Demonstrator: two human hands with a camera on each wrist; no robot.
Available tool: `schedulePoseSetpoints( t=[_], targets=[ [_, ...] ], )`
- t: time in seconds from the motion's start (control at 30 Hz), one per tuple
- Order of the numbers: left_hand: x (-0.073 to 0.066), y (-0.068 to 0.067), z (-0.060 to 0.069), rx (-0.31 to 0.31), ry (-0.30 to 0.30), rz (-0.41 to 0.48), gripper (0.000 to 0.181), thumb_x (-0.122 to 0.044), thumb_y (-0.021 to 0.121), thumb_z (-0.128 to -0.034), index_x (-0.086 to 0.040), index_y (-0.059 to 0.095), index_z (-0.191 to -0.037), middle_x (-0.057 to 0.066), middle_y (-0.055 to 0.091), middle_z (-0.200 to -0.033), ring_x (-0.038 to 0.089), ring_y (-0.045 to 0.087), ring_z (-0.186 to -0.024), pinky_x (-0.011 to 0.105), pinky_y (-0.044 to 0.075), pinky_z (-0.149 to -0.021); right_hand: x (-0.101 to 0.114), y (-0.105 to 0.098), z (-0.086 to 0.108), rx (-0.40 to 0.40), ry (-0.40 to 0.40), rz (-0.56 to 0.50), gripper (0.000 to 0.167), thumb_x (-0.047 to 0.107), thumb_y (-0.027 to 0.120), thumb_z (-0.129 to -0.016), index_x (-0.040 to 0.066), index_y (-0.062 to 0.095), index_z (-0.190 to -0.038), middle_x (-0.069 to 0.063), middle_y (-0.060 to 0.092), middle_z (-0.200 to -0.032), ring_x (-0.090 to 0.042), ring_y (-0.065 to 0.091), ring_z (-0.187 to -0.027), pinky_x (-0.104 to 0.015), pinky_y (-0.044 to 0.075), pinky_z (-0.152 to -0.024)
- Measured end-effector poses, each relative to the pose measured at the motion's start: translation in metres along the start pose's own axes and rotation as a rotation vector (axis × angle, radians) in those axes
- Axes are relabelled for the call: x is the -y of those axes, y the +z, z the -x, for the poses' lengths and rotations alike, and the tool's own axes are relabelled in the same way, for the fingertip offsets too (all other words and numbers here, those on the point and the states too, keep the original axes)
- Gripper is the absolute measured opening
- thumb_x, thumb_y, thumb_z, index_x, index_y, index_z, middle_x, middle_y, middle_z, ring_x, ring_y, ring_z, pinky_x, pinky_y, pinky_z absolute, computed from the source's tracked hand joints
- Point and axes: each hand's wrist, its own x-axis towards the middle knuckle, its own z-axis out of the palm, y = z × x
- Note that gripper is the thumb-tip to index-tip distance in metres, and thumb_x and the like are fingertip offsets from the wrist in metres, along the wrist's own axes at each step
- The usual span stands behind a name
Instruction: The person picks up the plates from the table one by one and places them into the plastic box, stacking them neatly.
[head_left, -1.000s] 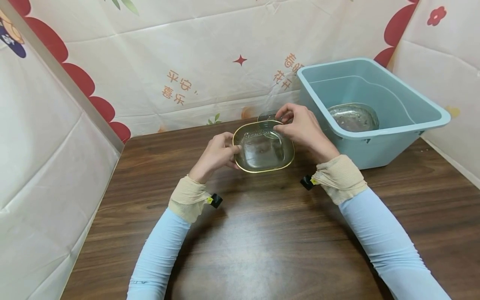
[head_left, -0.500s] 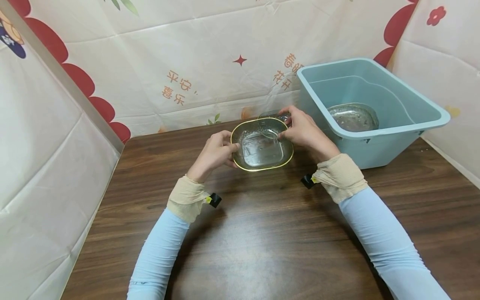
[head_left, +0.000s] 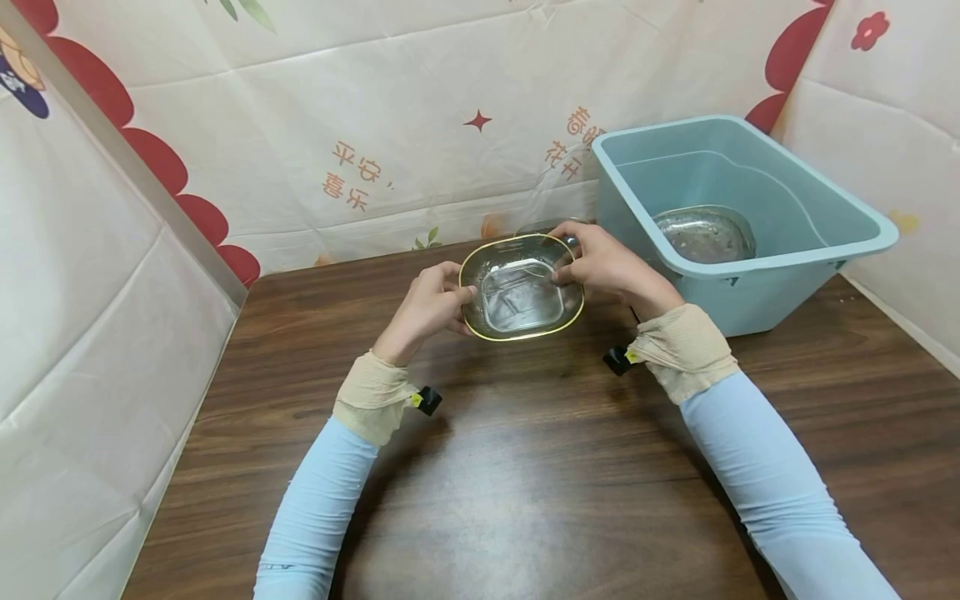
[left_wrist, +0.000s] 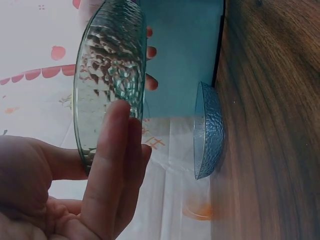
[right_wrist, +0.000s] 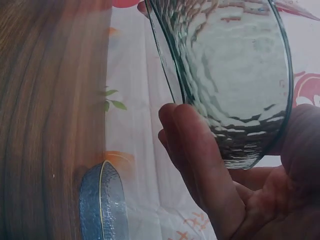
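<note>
Both hands hold a clear glass bowl (head_left: 522,304) with a gold rim above the table, its inside facing the head camera. My left hand (head_left: 429,307) grips its left side, thumb inside the rim and fingers against the textured outside, as the left wrist view shows on the bowl (left_wrist: 112,65). At the upper right side, my right hand (head_left: 611,265) pinches the bowl with its thumb inside and fingers behind. Behind that hand a second glass bowl (left_wrist: 210,132) stands on the table, mostly hidden in the head view.
A blue plastic tub (head_left: 750,268) stands at the back right of the wooden table (head_left: 517,467), with a glass dish (head_left: 705,235) inside it. A printed cloth (head_left: 420,108) hangs along the back and sides.
The held bowl has tipped slightly and shifted a little left and up, so more of its base shows. My right hand's fingers have come down a little along its side.
</note>
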Motion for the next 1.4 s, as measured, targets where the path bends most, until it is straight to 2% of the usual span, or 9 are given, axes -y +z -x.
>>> schedulePoseSetpoints(
  t=[0.1,0.2,0.33,0.47,0.67,0.9,1.07,1.2,1.4],
  targets=[
    [0.001,0.001,0.000,-0.002,0.002,0.010,0.032,-0.009,0.061,-0.1007,0.000,0.057,-0.131,0.020,0.071,-0.098,0.020,0.073,-0.063,0.045,0.067,-0.066,0.000,-0.003,0.001,-0.001,0.003,0.009,0.054,-0.009,0.063,-0.093,0.000,0.047,-0.144,-0.010,0.071,-0.083,-0.013,0.063,-0.051,-0.029,0.054,-0.045],
    [0.001,0.002,0.000,0.000,0.004,0.033,0.034,-0.023,0.058,-0.1055,-0.001,0.056,-0.131,0.019,0.069,-0.098,0.021,0.072,-0.061,0.050,0.067,-0.068,0.000,-0.007,0.002,-0.009,0.002,0.013,0.052,-0.008,0.061,-0.094,0.001,0.048,-0.143,-0.008,0.071,-0.080,-0.014,0.063,-0.049,-0.031,0.054,-0.043],
    [0.000,0.002,-0.001,-0.023,-0.005,0.082,0.062,-0.054,0.038,-0.1096,-0.001,0.052,-0.137,0.019,0.066,-0.091,0.023,0.070,-0.054,0.058,0.065,-0.066,0.003,-0.013,0.006,-0.044,-0.012,0.001,0.051,-0.009,0.060,-0.094,-0.001,0.048,-0.143,-0.008,0.072,-0.080,-0.015,0.065,-0.050,-0.031,0.058,-0.046],
    [-0.001,-0.001,-0.001,-0.048,-0.030,0.089,0.083,-0.069,0.021,-0.1051,-0.003,0.048,-0.146,0.020,0.066,-0.087,0.024,0.068,-0.049,0.054,0.064,-0.057,0.010,-0.014,0.011,-0.085,-0.032,-0.001,0.048,-0.008,0.061,-0.094,-0.001,0.050,-0.140,-0.007,0.070,-0.076,-0.015,0.065,-0.049,-0.030,0.058,-0.048],
    [-0.002,-0.002,-0.001,-0.020,-0.046,0.062,0.084,-0.071,0.020,-0.1041,-0.004,0.050,-0.145,0.021,0.067,-0.090,0.024,0.068,-0.049,0.043,0.064,-0.050,0.028,-0.011,0.023,-0.154,-0.077,0.018,0.046,-0.006,0.061,-0.096,0.000,0.049,-0.140,-0.004,0.064,-0.076,-0.012,0.063,-0.051,-0.032,0.061,-0.051],
    [-0.001,0.000,-0.002,0.025,-0.061,0.044,0.085,-0.074,0.020,-0.1029,-0.008,0.049,-0.147,0.036,0.068,-0.100,0.024,0.067,-0.050,0.062,0.064,-0.068,0.041,-0.022,0.040,-0.252,-0.120,0.001,0.050,-0.007,0.060,-0.095,0.002,0.048,-0.143,-0.003,0.065,-0.079,-0.007,0.063,-0.060,-0.028,0.058,-0.049],
    [0.001,0.001,-0.002,0.040,-0.077,0.029,0.081,-0.071,0.024,-0.1042,-0.006,0.051,-0.144,0.036,0.070,-0.104,0.025,0.068,-0.052,0.066,0.062,-0.074,0.043,-0.039,0.052,-0.306,-0.121,-0.013,0.048,-0.004,0.059,-0.097,0.005,0.048,-0.143,0.006,0.068,-0.077,-0.005,0.064,-0.064,-0.025,0.057,-0.052],
    [0.003,0.002,-0.003,0.060,-0.094,0.014,0.078,-0.072,0.028,-0.1033,-0.008,0.051,-0.142,0.037,0.069,-0.108,0.026,0.069,-0.055,0.066,0.062,-0.076,0.042,-0.055,0.061,-0.334,-0.125,-0.123,0.042,-0.003,0.056,-0.100,0.009,0.049,-0.139,0.007,0.073,-0.076,-0.009,0.070,-0.060,-0.027,0.060,-0.051],
    [0.005,0.004,-0.003,0.087,-0.103,0.011,0.077,-0.072,0.031,-0.1027,-0.009,0.052,-0.142,0.037,0.069,-0.111,0.026,0.069,-0.057,0.053,0.066,-0.067,0.036,-0.079,0.071,-0.360,-0.149,-0.342,0.039,-0.006,0.059,-0.098,0.013,0.053,-0.132,-0.001,0.076,-0.076,-0.015,0.071,-0.055,-0.029,0.062,-0.050]
  ],
)
